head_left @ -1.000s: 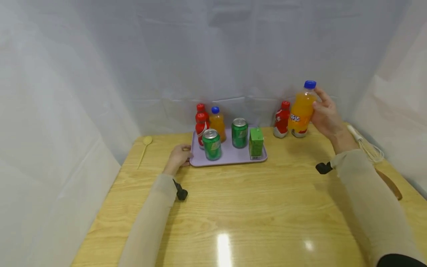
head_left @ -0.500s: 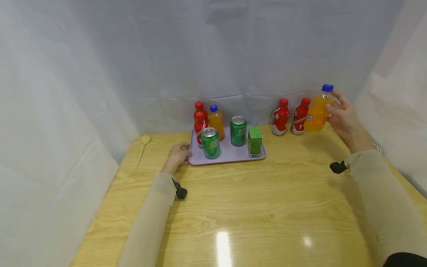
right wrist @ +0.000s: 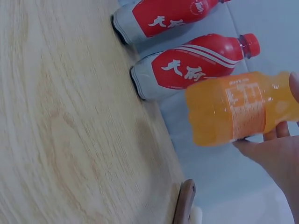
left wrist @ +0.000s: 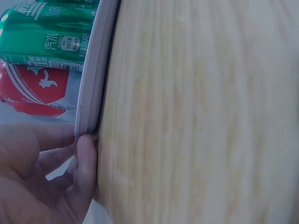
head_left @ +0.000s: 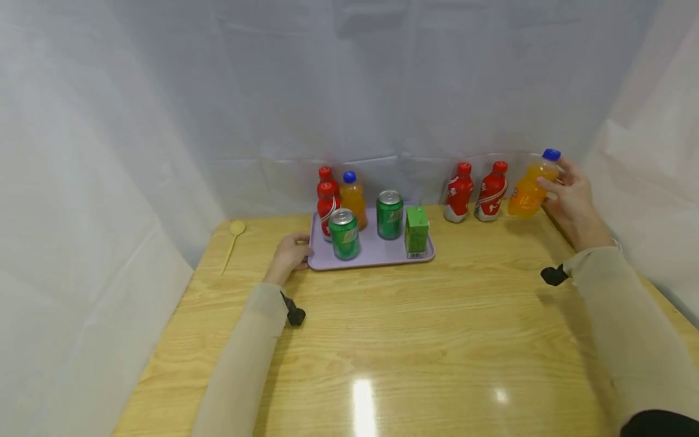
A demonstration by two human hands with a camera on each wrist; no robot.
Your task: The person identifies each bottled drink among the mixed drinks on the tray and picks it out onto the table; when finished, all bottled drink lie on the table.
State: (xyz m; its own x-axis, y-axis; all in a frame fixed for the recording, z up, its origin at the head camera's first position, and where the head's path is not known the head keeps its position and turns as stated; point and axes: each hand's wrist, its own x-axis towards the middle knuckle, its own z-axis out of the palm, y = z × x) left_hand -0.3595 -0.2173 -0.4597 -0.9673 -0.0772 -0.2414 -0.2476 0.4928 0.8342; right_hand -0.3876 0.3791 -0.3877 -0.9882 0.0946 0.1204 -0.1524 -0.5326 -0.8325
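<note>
My right hand (head_left: 573, 206) grips an orange soda bottle (head_left: 532, 188) with a blue cap near its neck. The bottle leans, cap to the right, its base close over the back right of the table. Just left of it stand two red bottles (head_left: 491, 191), upright near the back wall. At the tray's left end my left hand (head_left: 289, 258) pinches the rim of the lilac tray (head_left: 377, 252); the left wrist view shows thumb and fingers on its corner. On the tray are two green cans (head_left: 390, 215), a green carton (head_left: 417, 232), two more red bottles and a smaller-looking orange bottle (head_left: 354, 200).
A yellow spoon (head_left: 237, 229) lies at the table's back left. In the right wrist view a brown handle (right wrist: 186, 198) lies along the right edge, beside something white. White sheeting (head_left: 273, 91) hangs behind the table and at both sides.
My right hand has carried the orange bottle rightward and lower, tilting it more, which uncovers the second red bottle. My left hand stays on the tray's rim.
</note>
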